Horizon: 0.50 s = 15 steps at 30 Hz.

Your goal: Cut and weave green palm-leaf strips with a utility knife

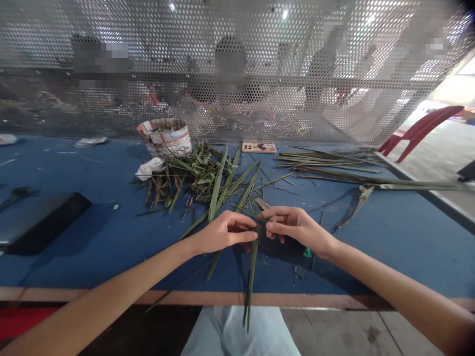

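Near the table's front edge, my left hand (230,231) is closed in a pinch on long green leaf strips (252,277). Their pointed ends hang down past the edge, above my lap. My right hand (293,226) is just to the right, its thumb and fingers curled together close to the upper end of the strips. What those fingers pinch is too small and blurred to make out. A brownish flat piece (262,203) shows by the right fingertips; whether it is held I cannot tell. Loose green leaf blades (218,190) lie just beyond my left hand.
A heap of leaf scraps (185,180) lies before a paper-wrapped basket (165,138). A phone (259,148) rests by the perforated metal screen (260,113). Long leaves (334,160) lie right, a black box (46,222) left. A red chair (426,129) stands beyond the table (408,237).
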Available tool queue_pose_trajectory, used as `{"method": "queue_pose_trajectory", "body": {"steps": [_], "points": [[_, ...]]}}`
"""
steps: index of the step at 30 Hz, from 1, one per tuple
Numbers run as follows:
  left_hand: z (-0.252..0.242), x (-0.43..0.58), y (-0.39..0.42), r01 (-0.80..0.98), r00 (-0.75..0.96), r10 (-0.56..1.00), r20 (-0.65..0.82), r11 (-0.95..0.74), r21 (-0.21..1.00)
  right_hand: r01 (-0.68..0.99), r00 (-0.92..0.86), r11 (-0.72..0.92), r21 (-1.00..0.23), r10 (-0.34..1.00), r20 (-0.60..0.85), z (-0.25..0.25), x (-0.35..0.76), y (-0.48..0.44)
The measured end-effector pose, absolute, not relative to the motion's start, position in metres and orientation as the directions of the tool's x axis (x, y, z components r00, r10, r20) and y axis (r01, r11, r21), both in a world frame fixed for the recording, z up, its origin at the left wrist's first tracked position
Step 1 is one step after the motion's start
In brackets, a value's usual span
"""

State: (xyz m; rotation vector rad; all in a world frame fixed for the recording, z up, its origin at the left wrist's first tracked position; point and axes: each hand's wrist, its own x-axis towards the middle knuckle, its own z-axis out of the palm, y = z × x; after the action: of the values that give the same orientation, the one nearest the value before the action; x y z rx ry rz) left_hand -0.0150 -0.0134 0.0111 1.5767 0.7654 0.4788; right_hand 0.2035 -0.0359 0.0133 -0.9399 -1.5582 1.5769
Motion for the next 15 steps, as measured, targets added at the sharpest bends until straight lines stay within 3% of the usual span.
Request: {"method": "queue_pose_trajectory", "body": {"steps": [6, 11, 15], "points": [[0.014, -0.015, -0.012, 0.180, 0.730, 0.667, -0.145, 0.017, 0.984, -0.016, -0.362, 0.022, -1.000, 0.932, 0.027, 0.014, 0.207, -0.032], [0.018, -0.014, -0.012, 0.096, 0.726, 0.681, -0.100, 0.044, 0.994, 0.184, -0.217, 0.218, -0.958, 0.960, 0.177, 0.012, 0.210, -0.025], [0.022, -0.015, -0.011, 0.003, 0.704, 0.709, -0.039, 0.052, 0.999, 0.355, -0.265, 0.379, -0.855, 0.918, 0.296, 0.007, 0.210, -0.024]]}}
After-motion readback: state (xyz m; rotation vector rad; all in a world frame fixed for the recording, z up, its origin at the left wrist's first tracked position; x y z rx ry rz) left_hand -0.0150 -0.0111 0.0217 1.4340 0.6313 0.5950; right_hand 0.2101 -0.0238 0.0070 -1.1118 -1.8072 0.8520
